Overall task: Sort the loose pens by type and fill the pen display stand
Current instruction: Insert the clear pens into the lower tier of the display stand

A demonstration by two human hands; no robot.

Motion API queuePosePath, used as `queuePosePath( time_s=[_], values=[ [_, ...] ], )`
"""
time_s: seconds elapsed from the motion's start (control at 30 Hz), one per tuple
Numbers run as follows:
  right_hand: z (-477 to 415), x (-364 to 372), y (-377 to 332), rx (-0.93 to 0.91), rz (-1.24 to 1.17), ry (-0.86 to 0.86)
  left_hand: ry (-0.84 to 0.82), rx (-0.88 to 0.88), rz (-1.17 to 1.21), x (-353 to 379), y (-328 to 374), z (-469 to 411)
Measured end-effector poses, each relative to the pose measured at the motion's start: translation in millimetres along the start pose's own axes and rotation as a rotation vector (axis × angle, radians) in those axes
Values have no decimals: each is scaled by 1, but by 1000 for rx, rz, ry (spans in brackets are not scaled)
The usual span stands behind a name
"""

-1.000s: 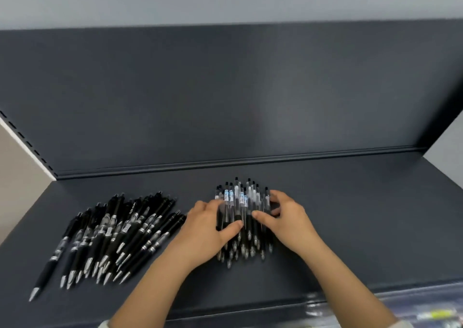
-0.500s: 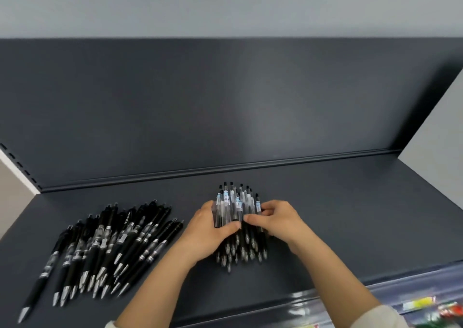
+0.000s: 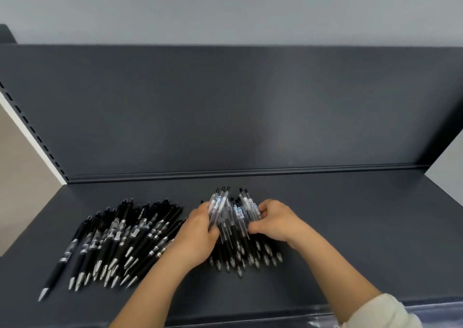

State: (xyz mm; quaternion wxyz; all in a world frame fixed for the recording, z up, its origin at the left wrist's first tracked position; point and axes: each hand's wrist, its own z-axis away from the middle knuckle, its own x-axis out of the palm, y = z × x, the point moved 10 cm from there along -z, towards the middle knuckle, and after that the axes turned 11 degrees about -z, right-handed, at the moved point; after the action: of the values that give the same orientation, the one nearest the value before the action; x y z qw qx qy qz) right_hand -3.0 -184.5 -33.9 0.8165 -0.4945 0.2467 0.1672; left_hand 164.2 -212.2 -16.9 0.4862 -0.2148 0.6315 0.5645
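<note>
A bundle of clear-barrelled pens (image 3: 235,217) with black grips and blue labels lies on the dark shelf (image 3: 350,215), tips toward me. My left hand (image 3: 200,230) grips the bundle's left side, thumb curled over it. On the opposite side my right hand (image 3: 273,221) grips the bundle, fingers wrapped round the upper barrels. A separate spread of all-black pens (image 3: 120,235) with silver tips lies to the left, just beside my left wrist. No display stand is in view.
The shelf's dark back panel (image 3: 225,107) rises behind the pens. A slotted upright (image 3: 32,130) runs along the left. The shelf's front edge (image 3: 250,317) carries a clear plastic strip at the lower right.
Both hands have squeezed the clear-barrelled pens closer together and the upper ends have fanned and lifted a little. The camera has shifted, so the whole scene sits differently in view.
</note>
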Motion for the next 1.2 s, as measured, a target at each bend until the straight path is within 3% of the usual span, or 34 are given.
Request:
queuePosePath(
  time_s=[0.27, 0.47, 0.57, 0.77, 0.83, 0.97, 1.13, 1.2],
  values=[
    [1, -7, 1, -52, 188, 41, 2, -22, 35, 2, -5, 2],
    [4, -21, 10, -68, 155, 84, 158, -16, 53, -15, 6, 3],
    [10, -35, 13, -92, -77, 111, 228, -2, 124, -25, 13, 4],
    [34, -45, 14, -81, -1051, 107, 213, 75, 341, -24, 46, 10],
    [40, -42, 12, -90, -1159, 94, 123, 99, 387, -12, 62, 14],
    [52, -39, 13, -115, -1306, 126, -104, 63, 704, 12, 82, 19],
    [78, -38, 15, -165, -1484, 162, -58, 243, 518, 14, 96, 23],
    [90, -37, 18, -190, -1484, 175, -125, 280, 514, 23, 102, 24]
  ],
)
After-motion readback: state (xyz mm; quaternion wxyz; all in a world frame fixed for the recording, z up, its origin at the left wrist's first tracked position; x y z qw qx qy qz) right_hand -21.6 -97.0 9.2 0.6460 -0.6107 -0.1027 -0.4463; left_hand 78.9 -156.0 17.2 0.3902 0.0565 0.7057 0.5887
